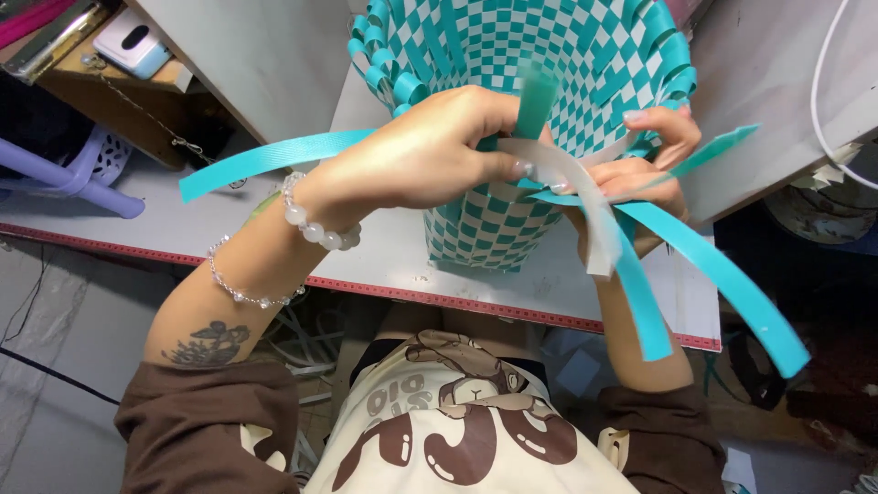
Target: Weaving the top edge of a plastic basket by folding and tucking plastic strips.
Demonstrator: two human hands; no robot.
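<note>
Two hands: both at rim of a woven basket [512,55], teal-and-white checker weave, lying on its side on the bench [384,261], mouth toward the person.
Left hand [430,155]: over basket rim, fingers closed, pinching a white strip [572,178] w/ thumb; a short teal strip end [535,96] sticks up just behind the fingers, blurred.
Right hand [654,160]: at rim's right side, fingers curled shut round teal strips where they leave the weave; index raised.
Loose strips: long teal strip [265,160] runs out left, behind the left wrist; two teal strips [722,274] hang down-right past bench edge; white strip bends down btwn the hands.
Wrist: two bead bracelets [311,229] on left wrist, tattoo on forearm.
Bench: white top, red ruler edge [457,300] along the front.
Rest: purple plastic stool [73,169] at left, white cable [819,82] at right, small light-blue device [133,41] on wooden shelf, top left.
</note>
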